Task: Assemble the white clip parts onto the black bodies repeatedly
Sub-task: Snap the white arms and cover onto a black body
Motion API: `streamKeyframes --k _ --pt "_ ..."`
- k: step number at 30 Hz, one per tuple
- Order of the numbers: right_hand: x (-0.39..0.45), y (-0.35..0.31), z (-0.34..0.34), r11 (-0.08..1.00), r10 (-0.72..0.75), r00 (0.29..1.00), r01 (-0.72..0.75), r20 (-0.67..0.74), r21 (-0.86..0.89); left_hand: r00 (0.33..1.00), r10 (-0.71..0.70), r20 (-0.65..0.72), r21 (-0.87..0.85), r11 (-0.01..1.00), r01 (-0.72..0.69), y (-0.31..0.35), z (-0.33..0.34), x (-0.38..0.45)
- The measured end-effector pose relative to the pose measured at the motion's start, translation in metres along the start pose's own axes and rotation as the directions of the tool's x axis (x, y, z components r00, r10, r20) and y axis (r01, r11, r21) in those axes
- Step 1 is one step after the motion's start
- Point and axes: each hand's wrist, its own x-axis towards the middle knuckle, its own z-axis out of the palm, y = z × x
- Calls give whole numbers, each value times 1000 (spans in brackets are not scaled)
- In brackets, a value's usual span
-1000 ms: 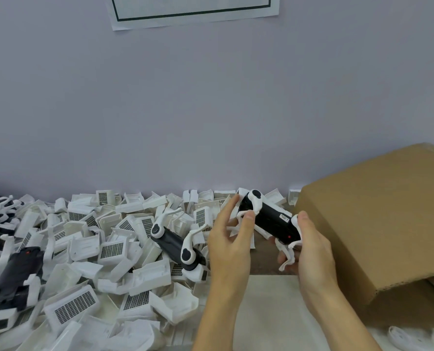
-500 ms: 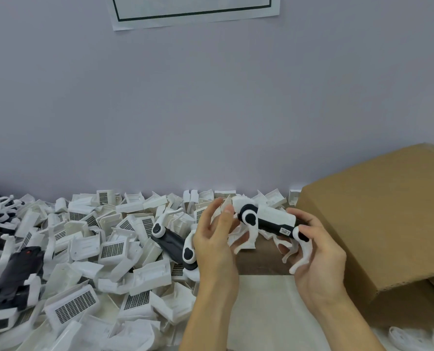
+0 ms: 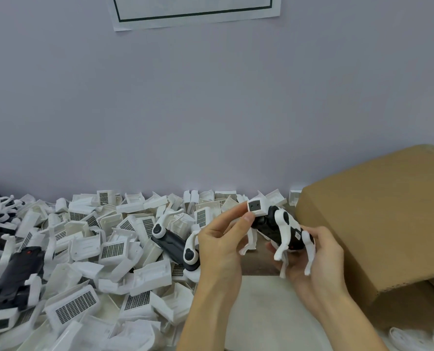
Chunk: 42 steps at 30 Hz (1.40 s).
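A black body (image 3: 271, 228) with white legs is held in the air between both hands. My right hand (image 3: 317, 259) cups it from below and behind, fingers around its rear legs. My left hand (image 3: 221, 239) pinches a white clip part (image 3: 256, 209), a boxy piece with two small dark holes, against the front end of the body. Another black body with white legs (image 3: 175, 243) lies on the pile just left of my left hand. A large pile of loose white clip parts (image 3: 97, 249) covers the table to the left.
A brown cardboard box (image 3: 378, 219) stands tilted at the right, close behind my right hand. More black bodies (image 3: 15, 274) lie at the far left. The grey wall (image 3: 211, 110) backs the table, with a paper sheet (image 3: 195, 8) taped at the top.
The body has been turned in my hands so its legs point down. My left hand has brought a white clip part up to its front end.
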Motion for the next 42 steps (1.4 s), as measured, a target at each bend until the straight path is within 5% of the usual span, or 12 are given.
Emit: streamKeyframes --k 5,10,16,22,26,29,33,36,39,42 --pt "1 0 -4 972 -224 974 226 42 -70 998 4 -58 30 1000 -2 2 -1 2" --pt "-4 -5 -3 842 -424 862 489 278 -229 1000 -12 -4 153 988 13 7 -2 5" --pt "-8 -21 -4 717 -397 776 596 490 -362 992 -114 -60 30 993 116 10 -3 4" --pt "-8 -28 -3 649 -470 794 607 385 -459 963 -267 20 -9 964 267 15 -1 0" --pt "-1 -26 -4 699 -492 845 527 209 -483 927 -360 104 207 920 334 24 -5 1" --pt "5 -23 -6 745 -424 895 433 142 -508 961 -253 115 364 910 196 28 -5 1" --pt "7 -13 -10 754 -122 980 193 155 -628 973 -190 135 199 967 161 31 -3 1" --pt "3 -10 -10 688 64 977 104 202 -718 971 -216 100 82 975 208 35 -1 2" --pt "-8 -10 -5 747 277 916 -15 291 -664 953 -270 139 -156 944 290 44 -2 1" --pt "-11 -4 -2 728 259 919 17 298 -685 951 -229 206 -159 951 264 47 -4 1"
